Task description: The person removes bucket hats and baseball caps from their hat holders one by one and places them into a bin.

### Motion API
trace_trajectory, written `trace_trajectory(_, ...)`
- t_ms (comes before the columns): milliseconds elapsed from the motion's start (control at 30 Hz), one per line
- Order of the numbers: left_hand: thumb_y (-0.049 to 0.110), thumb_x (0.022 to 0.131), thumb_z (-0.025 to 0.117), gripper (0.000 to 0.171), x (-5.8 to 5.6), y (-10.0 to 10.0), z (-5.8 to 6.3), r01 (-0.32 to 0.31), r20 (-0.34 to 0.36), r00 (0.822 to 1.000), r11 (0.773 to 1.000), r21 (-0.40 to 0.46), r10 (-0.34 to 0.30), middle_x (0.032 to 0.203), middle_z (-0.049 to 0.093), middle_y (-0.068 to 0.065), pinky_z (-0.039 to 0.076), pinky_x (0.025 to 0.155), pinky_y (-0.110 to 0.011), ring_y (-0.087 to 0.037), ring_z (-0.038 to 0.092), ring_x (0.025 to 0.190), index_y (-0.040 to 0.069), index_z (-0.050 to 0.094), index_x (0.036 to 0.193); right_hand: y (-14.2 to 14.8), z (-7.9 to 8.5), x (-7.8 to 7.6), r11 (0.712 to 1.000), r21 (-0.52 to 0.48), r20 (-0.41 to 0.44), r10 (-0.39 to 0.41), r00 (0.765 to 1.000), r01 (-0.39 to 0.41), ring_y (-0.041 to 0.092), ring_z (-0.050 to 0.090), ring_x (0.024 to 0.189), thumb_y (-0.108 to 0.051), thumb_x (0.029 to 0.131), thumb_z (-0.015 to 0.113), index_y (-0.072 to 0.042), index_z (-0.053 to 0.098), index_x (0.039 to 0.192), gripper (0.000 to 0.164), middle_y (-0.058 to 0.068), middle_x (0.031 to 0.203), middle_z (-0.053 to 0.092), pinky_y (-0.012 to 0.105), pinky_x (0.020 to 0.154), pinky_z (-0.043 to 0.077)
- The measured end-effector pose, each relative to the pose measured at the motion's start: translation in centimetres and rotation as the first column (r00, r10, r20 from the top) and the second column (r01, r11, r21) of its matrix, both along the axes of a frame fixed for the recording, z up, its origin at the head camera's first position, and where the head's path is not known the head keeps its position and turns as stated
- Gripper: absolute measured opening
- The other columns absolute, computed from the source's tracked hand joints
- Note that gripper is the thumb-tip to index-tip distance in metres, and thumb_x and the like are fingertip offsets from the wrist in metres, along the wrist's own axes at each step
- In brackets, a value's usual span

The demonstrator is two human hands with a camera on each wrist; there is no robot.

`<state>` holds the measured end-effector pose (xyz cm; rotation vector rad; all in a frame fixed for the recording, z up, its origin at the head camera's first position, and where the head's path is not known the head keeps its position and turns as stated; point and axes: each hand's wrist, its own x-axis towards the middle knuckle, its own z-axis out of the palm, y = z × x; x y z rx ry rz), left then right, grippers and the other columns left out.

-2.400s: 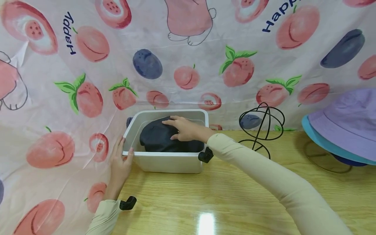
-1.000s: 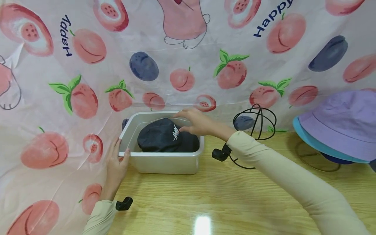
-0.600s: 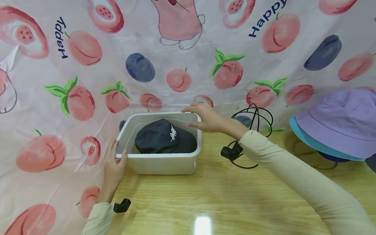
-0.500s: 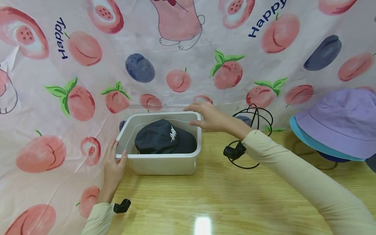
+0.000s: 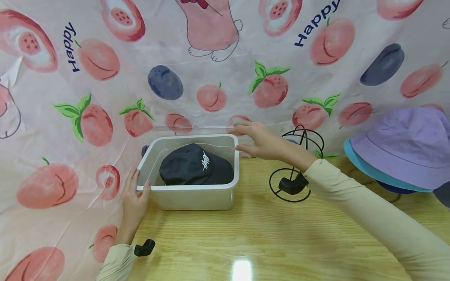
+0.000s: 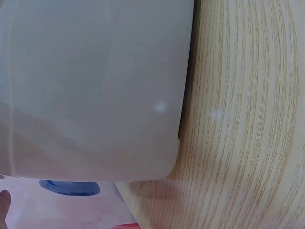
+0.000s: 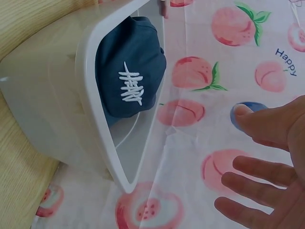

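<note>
A pale plastic bin [image 5: 197, 197] stands on the wooden table against the printed cloth. Inside it lies a dark baseball cap [image 5: 186, 166] with white lettering, its brim toward the right; the right wrist view shows the same cap [image 7: 131, 71] through the bin's opening. My left hand [image 5: 135, 201] rests at the bin's front left corner, fingers along the left side and thumb at the front. Only a fingertip of it shows in the left wrist view. My right hand [image 5: 261, 140] hovers just past the bin's right rim, fingers spread and holding nothing.
A black wire hat stand [image 5: 290, 201] stands right of the bin, partly behind my right forearm. Farther right, a lilac bucket hat [image 5: 404, 144] sits over a turquoise hat [image 5: 362, 156] and a navy one. The fruit-print cloth [image 5: 225, 70] hangs behind.
My right hand has lifted off the cap and moved right, out over the bin's right rim, uncovering the white lettering. The left hand keeps its place at the corner. The head view has shifted slightly.
</note>
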<state>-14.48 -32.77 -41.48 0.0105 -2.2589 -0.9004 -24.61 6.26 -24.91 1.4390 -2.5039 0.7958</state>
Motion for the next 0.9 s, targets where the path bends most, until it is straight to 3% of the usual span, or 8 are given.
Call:
trace_trajectory(167,0.018,0.092,0.057,0.054,0.0,0.1,0.0,-0.002,-0.002,1.000,1.000,-0.009,0.002,0.146,0.037,-0.016,0.033,0.076,0.001,-0.033,0.040,0.128,-0.003,0.043,0.139,1.5,0.4,0.6,0.999,0.004,0.027,-0.049,0.998,0.049,0.026,0.049,0.121,-0.016,0.088,0.067,-0.014,0.056,0.132,0.046,0.009,0.131,0.055,0.047,0.096,0.043)
trace_trajectory(300,0.017,0.091,0.057,0.053,0.0,0.2,0.1,0.001,-0.008,1.000,1.000,-0.012,-0.001,0.147,0.037,-0.015,0.033,0.077,0.001,-0.033,0.041,0.128,-0.003,0.043,0.139,2.9,0.5,1.0,0.995,0.007,0.020,-0.096,0.995,0.096,0.030,0.045,0.125,-0.017,0.088,0.067,-0.009,0.057,0.129,0.043,0.011,0.131,0.055,0.050,0.101,0.039)
trace_trajectory(500,0.017,0.092,0.056,0.053,0.0,0.1,-0.1,-0.002,0.001,1.000,1.000,-0.006,0.002,0.148,0.036,-0.010,0.038,0.077,-0.003,-0.032,0.041,0.128,-0.003,0.042,0.139,4.7,0.7,1.0,0.992,-0.009,-0.008,-0.125,0.992,0.125,0.028,0.052,0.117,-0.016,0.088,0.067,-0.005,0.058,0.126,0.040,0.012,0.125,0.058,0.048,0.094,0.044)
trace_trajectory(900,0.016,0.092,0.056,0.053,0.0,0.1,-0.3,0.008,-0.013,1.000,1.000,0.005,-0.008,0.148,0.036,-0.011,0.034,0.076,0.001,-0.032,0.041,0.128,-0.002,0.043,0.139,7.9,1.3,1.2,0.983,-0.064,-0.086,-0.177,0.980,0.171,0.029,0.056,0.106,-0.011,0.084,0.071,-0.005,0.061,0.122,0.039,0.012,0.121,0.060,0.049,0.084,0.050)
